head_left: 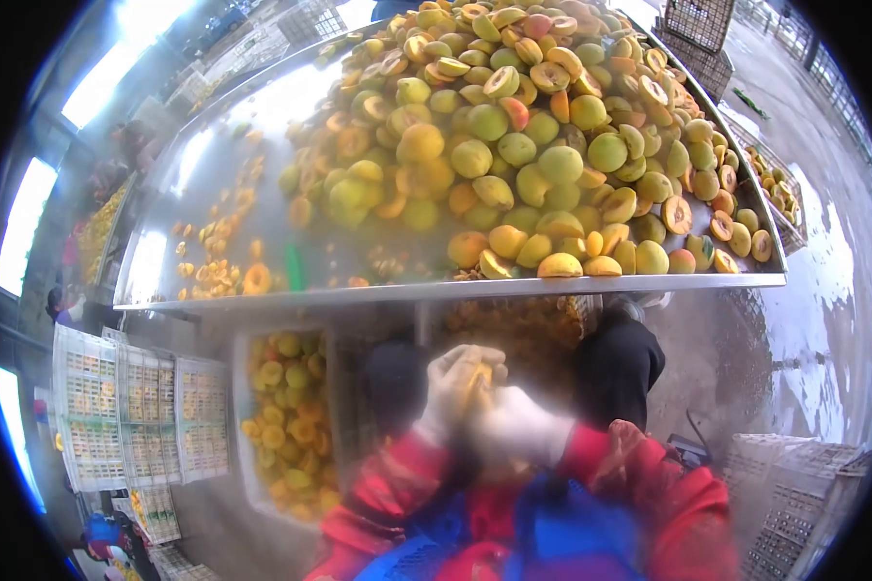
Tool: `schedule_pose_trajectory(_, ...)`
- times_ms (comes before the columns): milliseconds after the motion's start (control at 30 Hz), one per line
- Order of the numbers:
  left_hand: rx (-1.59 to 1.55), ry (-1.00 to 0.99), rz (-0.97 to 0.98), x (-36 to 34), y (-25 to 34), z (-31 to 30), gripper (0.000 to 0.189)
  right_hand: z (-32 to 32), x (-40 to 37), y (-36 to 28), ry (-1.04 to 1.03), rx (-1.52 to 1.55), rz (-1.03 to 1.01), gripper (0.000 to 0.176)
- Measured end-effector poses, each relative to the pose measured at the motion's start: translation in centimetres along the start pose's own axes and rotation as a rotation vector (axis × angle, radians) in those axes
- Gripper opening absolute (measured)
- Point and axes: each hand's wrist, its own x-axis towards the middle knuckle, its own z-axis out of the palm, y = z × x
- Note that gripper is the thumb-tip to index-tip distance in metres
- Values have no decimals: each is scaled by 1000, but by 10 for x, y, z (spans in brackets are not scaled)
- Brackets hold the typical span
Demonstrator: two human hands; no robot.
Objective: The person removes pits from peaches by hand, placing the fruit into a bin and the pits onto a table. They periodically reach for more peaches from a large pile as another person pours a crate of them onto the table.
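Both my hands wear pale gloves and meet below the table's front edge, blurred by a fogged lens. My left hand and my right hand close together around one yellow-orange fruit, which shows between the fingers. Whether either hand also holds a tool is hidden. Above them a steel table carries a big heap of yellow-green and orange fruit, many of them halved with pit hollows showing. Red sleeves and a blue apron cover my arms and front.
A white crate of fruit halves stands at lower left beneath the table. Stacked white crates line the left side. More plastic crates sit at lower right on a wet floor. Other people work at far left.
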Motion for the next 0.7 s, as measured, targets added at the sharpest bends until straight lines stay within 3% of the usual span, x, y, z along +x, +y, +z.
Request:
schedule_pose_trajectory(67,55,30,111,0,6,3,36,5,-14,-23,-4,170,-29,13)
schedule_pose_trajectory(167,-83,-12,127,1,16,5,38,8,-18,-36,-48,202,-67,14)
schedule_pose_trajectory(267,-80,-15,47,5,7,1,35,9,-4,-14,69,194,-83,12)
schedule_pose_trajectory(333,13,30,18,5,5,3,32,2,17,13,44,413,63,7)
schedule_pose_trajectory(367,153,55,48,4,9,4,30,10,1,-8,201,55,-16,10)
schedule_pose_trajectory(400,294,83,75,1,13,5,28,12,2,-5,196,54,-14,10)
schedule_pose_trajectory(467,274,107,15,-2,23,1,26,14,2,7,448,-804,-384,21)
schedule_pose_trajectory(500,264,57,-96,-3,28,-5,25,13,4,12,400,-1001,-344,34)
schedule_pose_trajectory(533,251,5,-209,-3,30,-9,24,13,4,15,394,-1001,-339,34)
schedule_pose_trajectory(633,221,59,-250,-5,39,-4,21,11,11,28,370,-1178,-339,46)
schedule_pose_trajectory(700,182,90,-260,-4,39,-5,22,29,-4,4,450,-1165,-238,42)
